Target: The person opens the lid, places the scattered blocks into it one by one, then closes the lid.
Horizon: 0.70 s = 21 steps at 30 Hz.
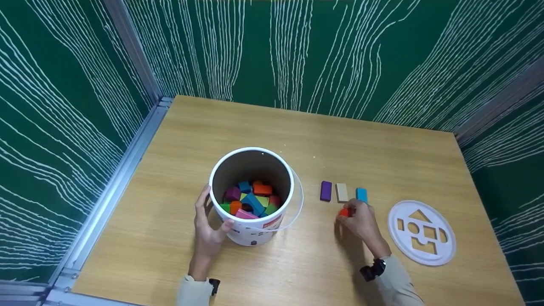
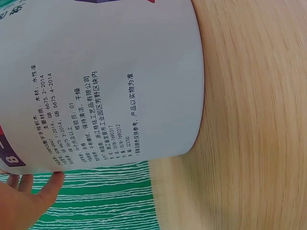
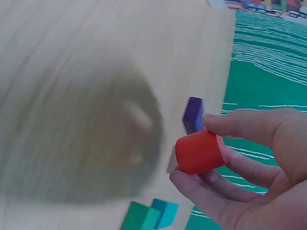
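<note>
My right hand [image 1: 361, 219] pinches a red cylinder block [image 3: 199, 152] between thumb and fingers, above the table. Close by stand a purple block [image 1: 326, 191], a beige block [image 1: 341, 193] and a blue block [image 1: 361, 195] in a row. Beside the blue one, a green block [image 3: 139, 216] shows in the right wrist view; my hand hides it in the head view. My left hand [image 1: 208, 233] rests with spread fingers against the side of a white bucket [image 1: 255, 233], thumb near its rim. Inside lie several colored blocks [image 1: 253, 204].
A white round lid [image 1: 399, 238] with shape cutouts lies right of my right hand. The bucket's handle [image 1: 301, 199] hangs down on its right side. Green walls with white lines [image 1: 293, 55] surround the wooden table [image 1: 272, 276] at the back and sides.
</note>
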Each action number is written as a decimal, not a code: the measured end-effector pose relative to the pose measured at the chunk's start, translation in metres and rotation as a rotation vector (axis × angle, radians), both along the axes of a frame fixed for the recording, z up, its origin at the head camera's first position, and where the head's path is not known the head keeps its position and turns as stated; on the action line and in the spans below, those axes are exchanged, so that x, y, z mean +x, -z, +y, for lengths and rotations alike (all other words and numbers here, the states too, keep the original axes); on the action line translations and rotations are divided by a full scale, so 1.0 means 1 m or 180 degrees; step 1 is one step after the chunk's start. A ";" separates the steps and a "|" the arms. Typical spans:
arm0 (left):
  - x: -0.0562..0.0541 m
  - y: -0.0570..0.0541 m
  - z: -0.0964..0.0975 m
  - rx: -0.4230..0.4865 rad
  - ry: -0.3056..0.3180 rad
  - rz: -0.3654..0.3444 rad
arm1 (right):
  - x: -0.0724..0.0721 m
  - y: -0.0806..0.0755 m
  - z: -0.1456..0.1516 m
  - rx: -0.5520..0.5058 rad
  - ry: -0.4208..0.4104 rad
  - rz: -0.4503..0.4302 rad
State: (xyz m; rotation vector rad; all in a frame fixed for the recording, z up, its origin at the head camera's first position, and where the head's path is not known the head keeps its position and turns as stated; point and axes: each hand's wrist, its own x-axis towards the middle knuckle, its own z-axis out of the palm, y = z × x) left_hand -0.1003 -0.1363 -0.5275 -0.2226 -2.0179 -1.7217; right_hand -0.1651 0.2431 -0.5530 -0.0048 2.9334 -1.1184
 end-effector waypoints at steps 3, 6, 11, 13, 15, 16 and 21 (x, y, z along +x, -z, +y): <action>-0.004 0.012 -0.002 -0.0004 -0.0020 -0.0012 | 0.000 -0.008 -0.002 -0.0020 -0.0012 -0.0030; -0.004 0.012 -0.002 -0.0013 -0.0022 -0.0004 | 0.000 -0.017 -0.005 -0.0050 -0.0041 -0.0012; -0.005 0.011 -0.002 0.0031 -0.0002 -0.0020 | -0.001 -0.030 -0.010 -0.0101 -0.0105 0.0222; -0.005 0.012 -0.002 0.0030 -0.0008 -0.0028 | -0.001 -0.036 -0.013 -0.0123 -0.0139 0.0334; -0.004 0.012 -0.002 0.0004 -0.0021 -0.0030 | -0.002 -0.042 -0.016 -0.0161 -0.0174 0.0426; -0.004 0.012 -0.002 -0.0009 -0.0025 -0.0038 | -0.002 -0.044 -0.018 -0.0168 -0.0188 0.0458; -0.003 0.012 -0.002 -0.0030 -0.0017 -0.0038 | -0.004 -0.056 -0.026 -0.0276 -0.0237 0.0610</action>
